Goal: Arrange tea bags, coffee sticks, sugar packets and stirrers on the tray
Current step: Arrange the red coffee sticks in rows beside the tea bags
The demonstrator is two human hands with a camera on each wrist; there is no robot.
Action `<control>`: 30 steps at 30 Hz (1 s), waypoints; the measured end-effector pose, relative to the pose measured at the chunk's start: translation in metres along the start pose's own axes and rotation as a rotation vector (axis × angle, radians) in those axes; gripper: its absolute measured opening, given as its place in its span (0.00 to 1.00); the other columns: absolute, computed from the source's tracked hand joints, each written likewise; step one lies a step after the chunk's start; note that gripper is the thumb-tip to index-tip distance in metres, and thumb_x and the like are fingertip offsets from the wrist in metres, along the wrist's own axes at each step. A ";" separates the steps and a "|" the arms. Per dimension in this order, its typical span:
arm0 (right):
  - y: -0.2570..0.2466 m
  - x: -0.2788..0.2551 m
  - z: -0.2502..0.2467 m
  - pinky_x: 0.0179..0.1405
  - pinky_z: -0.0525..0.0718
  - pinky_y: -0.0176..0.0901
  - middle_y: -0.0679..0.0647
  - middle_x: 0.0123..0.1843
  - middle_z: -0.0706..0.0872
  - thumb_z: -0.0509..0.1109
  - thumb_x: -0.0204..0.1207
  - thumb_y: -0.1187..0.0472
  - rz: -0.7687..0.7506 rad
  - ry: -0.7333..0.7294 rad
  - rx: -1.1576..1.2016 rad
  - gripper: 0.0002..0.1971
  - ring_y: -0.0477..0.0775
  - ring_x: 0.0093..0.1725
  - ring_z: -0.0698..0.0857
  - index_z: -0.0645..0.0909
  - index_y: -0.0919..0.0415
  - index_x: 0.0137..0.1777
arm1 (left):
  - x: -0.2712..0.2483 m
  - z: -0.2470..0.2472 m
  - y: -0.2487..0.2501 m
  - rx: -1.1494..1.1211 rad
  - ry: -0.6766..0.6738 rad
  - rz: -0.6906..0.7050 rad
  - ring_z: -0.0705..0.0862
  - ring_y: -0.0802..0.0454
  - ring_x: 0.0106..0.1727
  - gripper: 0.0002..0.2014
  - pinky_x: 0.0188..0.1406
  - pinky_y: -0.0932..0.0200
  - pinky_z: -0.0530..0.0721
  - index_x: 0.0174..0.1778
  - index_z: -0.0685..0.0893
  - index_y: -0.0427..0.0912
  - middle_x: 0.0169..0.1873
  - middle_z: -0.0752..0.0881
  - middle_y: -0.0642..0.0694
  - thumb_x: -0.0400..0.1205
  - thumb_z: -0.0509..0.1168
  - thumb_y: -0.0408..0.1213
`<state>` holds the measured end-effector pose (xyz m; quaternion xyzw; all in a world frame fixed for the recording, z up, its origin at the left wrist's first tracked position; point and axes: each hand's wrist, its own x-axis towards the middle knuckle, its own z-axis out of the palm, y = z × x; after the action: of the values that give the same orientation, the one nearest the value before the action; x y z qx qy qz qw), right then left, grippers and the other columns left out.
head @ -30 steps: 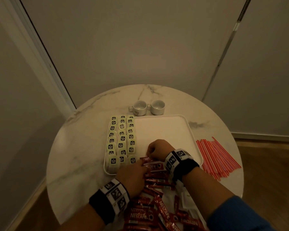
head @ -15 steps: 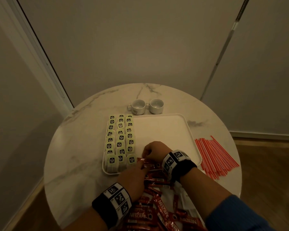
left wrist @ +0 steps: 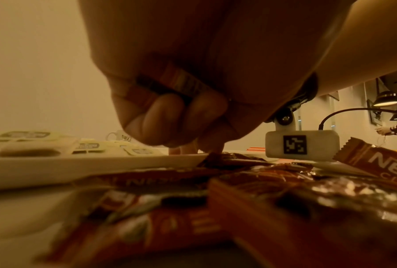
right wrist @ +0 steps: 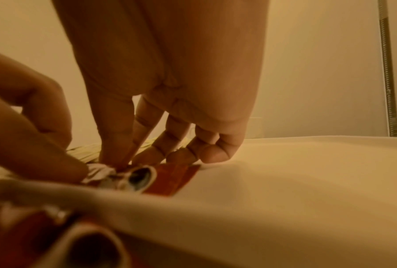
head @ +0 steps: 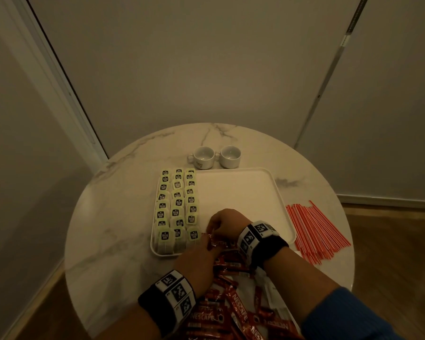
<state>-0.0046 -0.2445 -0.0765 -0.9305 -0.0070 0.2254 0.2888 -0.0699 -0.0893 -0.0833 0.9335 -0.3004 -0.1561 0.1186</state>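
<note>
A white tray (head: 243,192) holds three columns of tea bags (head: 177,207) along its left side. At the tray's near edge lies a red coffee stick (head: 217,241) next to the tea bags. My right hand (head: 227,220) comes down on it from above, thumb and forefinger pinching its end (right wrist: 174,179). My left hand (head: 196,261) touches the stick's near end with a fingertip (right wrist: 32,145). Its curled fingers hold another coffee stick (left wrist: 177,85) against the palm. Loose coffee sticks (head: 231,303) lie heaped in front of the tray.
Red stirrers (head: 314,229) lie in a fan on the round marble table (head: 113,229), right of the tray. Two white cups (head: 204,155) stand behind the tray. White packets (head: 272,288) lie under the coffee heap. The tray's right part is bare.
Both hands stay at the tray's near edge. The right hand and the stick under it have shifted slightly left, toward the tea bags.
</note>
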 end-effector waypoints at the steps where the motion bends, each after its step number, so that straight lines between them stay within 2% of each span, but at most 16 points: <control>1: 0.000 0.000 0.000 0.43 0.85 0.41 0.41 0.37 0.84 0.75 0.69 0.61 -0.002 0.001 0.002 0.07 0.46 0.42 0.84 0.89 0.46 0.41 | 0.000 0.000 0.000 0.001 -0.002 0.001 0.76 0.44 0.67 0.22 0.63 0.49 0.81 0.75 0.67 0.62 0.74 0.63 0.48 0.84 0.58 0.45; 4: 0.001 0.002 0.000 0.42 0.84 0.40 0.41 0.37 0.84 0.75 0.69 0.62 0.002 -0.002 0.015 0.08 0.46 0.42 0.84 0.89 0.46 0.42 | 0.001 -0.003 0.002 0.003 -0.012 -0.002 0.77 0.44 0.65 0.22 0.62 0.50 0.81 0.75 0.66 0.62 0.73 0.64 0.47 0.84 0.58 0.44; 9: 0.000 0.003 0.001 0.49 0.87 0.45 0.43 0.39 0.86 0.72 0.70 0.64 -0.004 0.005 0.019 0.11 0.48 0.45 0.86 0.90 0.46 0.42 | 0.002 -0.007 0.005 0.049 -0.053 -0.033 0.79 0.42 0.61 0.25 0.58 0.49 0.83 0.77 0.65 0.60 0.72 0.63 0.44 0.83 0.59 0.40; 12: 0.000 0.000 -0.001 0.53 0.86 0.47 0.48 0.48 0.89 0.66 0.73 0.67 -0.006 0.035 0.031 0.15 0.50 0.49 0.86 0.90 0.46 0.46 | 0.002 -0.012 0.006 -0.034 -0.034 -0.037 0.80 0.45 0.58 0.25 0.55 0.52 0.83 0.75 0.65 0.61 0.71 0.63 0.47 0.83 0.58 0.39; 14: 0.001 -0.005 -0.009 0.55 0.82 0.43 0.51 0.55 0.88 0.64 0.76 0.67 -0.017 0.094 0.068 0.16 0.50 0.52 0.84 0.90 0.50 0.51 | 0.001 -0.021 0.002 -0.128 0.009 -0.060 0.81 0.49 0.52 0.23 0.52 0.55 0.84 0.73 0.66 0.59 0.65 0.67 0.49 0.83 0.58 0.40; 16: 0.002 -0.013 -0.022 0.57 0.77 0.39 0.52 0.57 0.88 0.66 0.78 0.66 -0.043 0.171 0.138 0.13 0.46 0.51 0.81 0.90 0.54 0.54 | 0.003 -0.034 -0.005 -0.278 0.052 -0.108 0.80 0.53 0.50 0.17 0.53 0.55 0.83 0.67 0.73 0.53 0.58 0.73 0.50 0.82 0.60 0.40; 18: -0.001 -0.024 -0.034 0.56 0.77 0.37 0.48 0.52 0.89 0.68 0.78 0.66 -0.089 0.219 0.271 0.11 0.41 0.47 0.81 0.89 0.56 0.54 | 0.008 -0.050 -0.011 -0.522 0.076 -0.189 0.80 0.56 0.43 0.06 0.46 0.57 0.81 0.51 0.79 0.48 0.46 0.80 0.51 0.80 0.62 0.36; 19: -0.004 -0.030 -0.039 0.52 0.78 0.33 0.45 0.49 0.89 0.68 0.78 0.66 -0.121 0.215 0.356 0.11 0.39 0.45 0.82 0.89 0.56 0.55 | 0.010 -0.057 -0.014 -0.673 0.075 -0.226 0.79 0.56 0.38 0.04 0.40 0.58 0.80 0.45 0.80 0.46 0.40 0.82 0.50 0.80 0.62 0.33; 21: -0.015 -0.046 -0.046 0.41 0.77 0.28 0.47 0.46 0.89 0.67 0.78 0.65 -0.193 0.146 0.498 0.12 0.39 0.43 0.83 0.88 0.53 0.56 | 0.014 -0.073 -0.017 -1.004 0.032 -0.285 0.76 0.54 0.27 0.08 0.28 0.59 0.74 0.40 0.81 0.40 0.32 0.82 0.45 0.81 0.58 0.27; 23: -0.026 -0.058 -0.047 0.35 0.77 0.31 0.54 0.49 0.89 0.70 0.76 0.63 -0.276 0.075 0.574 0.12 0.43 0.43 0.83 0.87 0.47 0.54 | 0.013 -0.086 -0.018 -1.247 -0.041 -0.287 0.71 0.54 0.21 0.11 0.21 0.62 0.69 0.38 0.83 0.33 0.29 0.79 0.41 0.80 0.55 0.24; 24: -0.030 -0.061 -0.047 0.34 0.76 0.33 0.53 0.47 0.89 0.72 0.75 0.64 -0.310 0.062 0.588 0.11 0.43 0.41 0.82 0.86 0.47 0.53 | 0.012 -0.091 -0.016 -1.317 -0.084 -0.277 0.69 0.54 0.20 0.12 0.19 0.64 0.67 0.38 0.84 0.31 0.28 0.78 0.40 0.79 0.56 0.24; 27: -0.038 -0.065 -0.045 0.30 0.73 0.38 0.47 0.32 0.84 0.74 0.74 0.66 -0.327 0.115 0.614 0.06 0.43 0.29 0.76 0.85 0.54 0.46 | 0.010 -0.098 -0.012 -1.409 -0.205 -0.216 0.68 0.53 0.21 0.15 0.19 0.65 0.66 0.35 0.88 0.32 0.30 0.78 0.37 0.77 0.55 0.22; 29: -0.041 -0.068 -0.046 0.29 0.71 0.39 0.49 0.30 0.81 0.73 0.75 0.67 -0.336 0.161 0.691 0.04 0.46 0.28 0.74 0.84 0.56 0.43 | 0.006 -0.102 -0.009 -1.416 -0.202 -0.167 0.70 0.53 0.22 0.13 0.20 0.64 0.69 0.39 0.87 0.30 0.29 0.80 0.39 0.80 0.57 0.24; 30: -0.042 -0.069 -0.048 0.28 0.71 0.39 0.51 0.30 0.80 0.72 0.75 0.68 -0.338 0.192 0.755 0.04 0.47 0.29 0.74 0.83 0.59 0.43 | 0.005 -0.102 -0.008 -1.426 -0.150 -0.143 0.71 0.53 0.22 0.11 0.20 0.62 0.71 0.42 0.86 0.29 0.28 0.81 0.40 0.82 0.58 0.26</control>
<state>-0.0416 -0.2449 0.0101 -0.7619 -0.0493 0.0739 0.6416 -0.0248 -0.0724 0.0075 0.6331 -0.0710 -0.3851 0.6677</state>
